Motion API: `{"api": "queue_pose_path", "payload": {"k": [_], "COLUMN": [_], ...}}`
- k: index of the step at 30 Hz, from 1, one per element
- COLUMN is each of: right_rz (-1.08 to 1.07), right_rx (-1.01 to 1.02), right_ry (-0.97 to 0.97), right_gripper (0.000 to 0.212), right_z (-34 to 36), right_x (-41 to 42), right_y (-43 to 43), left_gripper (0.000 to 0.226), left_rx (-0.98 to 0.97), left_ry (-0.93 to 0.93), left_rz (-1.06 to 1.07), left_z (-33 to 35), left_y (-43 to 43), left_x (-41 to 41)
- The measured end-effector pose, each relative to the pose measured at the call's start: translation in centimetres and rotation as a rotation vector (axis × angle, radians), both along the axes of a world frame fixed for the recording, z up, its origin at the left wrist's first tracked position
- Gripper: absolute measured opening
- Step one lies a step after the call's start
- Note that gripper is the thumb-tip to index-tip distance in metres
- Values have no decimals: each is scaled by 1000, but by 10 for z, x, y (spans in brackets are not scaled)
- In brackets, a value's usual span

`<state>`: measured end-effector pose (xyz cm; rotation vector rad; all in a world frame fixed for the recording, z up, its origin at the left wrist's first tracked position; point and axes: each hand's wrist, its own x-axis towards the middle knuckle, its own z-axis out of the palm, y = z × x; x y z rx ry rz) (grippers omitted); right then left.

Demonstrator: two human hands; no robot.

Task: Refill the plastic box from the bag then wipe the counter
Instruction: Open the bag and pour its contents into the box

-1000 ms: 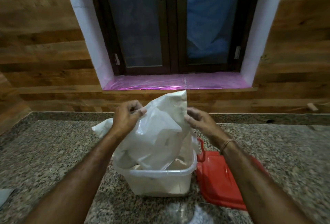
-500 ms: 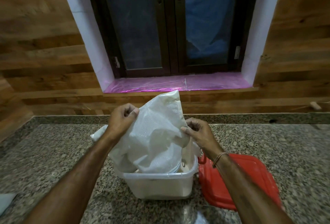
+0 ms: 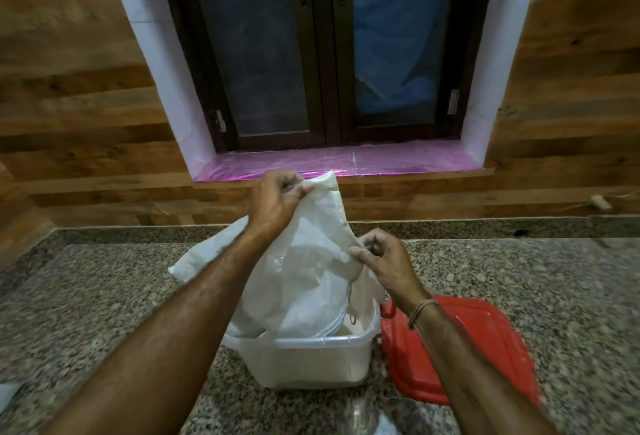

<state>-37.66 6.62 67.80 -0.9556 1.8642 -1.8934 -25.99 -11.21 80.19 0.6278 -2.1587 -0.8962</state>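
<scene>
A white woven bag (image 3: 304, 271) hangs upended over a translucent plastic box (image 3: 311, 362) on the granite counter (image 3: 104, 296), its mouth down inside the box. My left hand (image 3: 273, 206) pinches the bag's raised top corner. My right hand (image 3: 384, 258) grips the bag's right edge lower down, just above the box rim. A thin string dangles from the bag into the box. Pale contents show inside the box below the bag.
The box's red lid (image 3: 460, 351) lies flat on the counter right of the box, under my right forearm. A window with a pink-lined sill (image 3: 346, 160) sits behind. A pale scrap (image 3: 8, 394) lies at the counter's left edge.
My left hand has lifted the bag's top corner higher and to the right. My right hand has stayed low on the bag's edge. The bag now hangs more stretched and upright.
</scene>
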Motion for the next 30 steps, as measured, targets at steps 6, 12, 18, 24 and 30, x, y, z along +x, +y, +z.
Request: {"api": "queue_pose_path", "payload": {"k": [6,12,18,24,30], "right_rz": [-61,-188,152,3,62], "right_rx": [-91,-33,34,121,468], "right_ry": [-42,23,206,220,494], "right_gripper": [29,8,49,55,19], "right_z": [0,-1,40,32,22], "right_x": [10,19,37,21,27], "right_y": [5,-3,-11,-2,-6], "left_gripper": [18,17,18,15,14], "left_rx": [246,245,135,-52,-123], "left_ry": [178,210,218,89,14], "left_rz": [49,21,58,92,104], "left_z": [-14,-19,-20,-20,-20], "left_y": [-9,-5,3,-1,9], "left_x": [14,25,20,23,16]}}
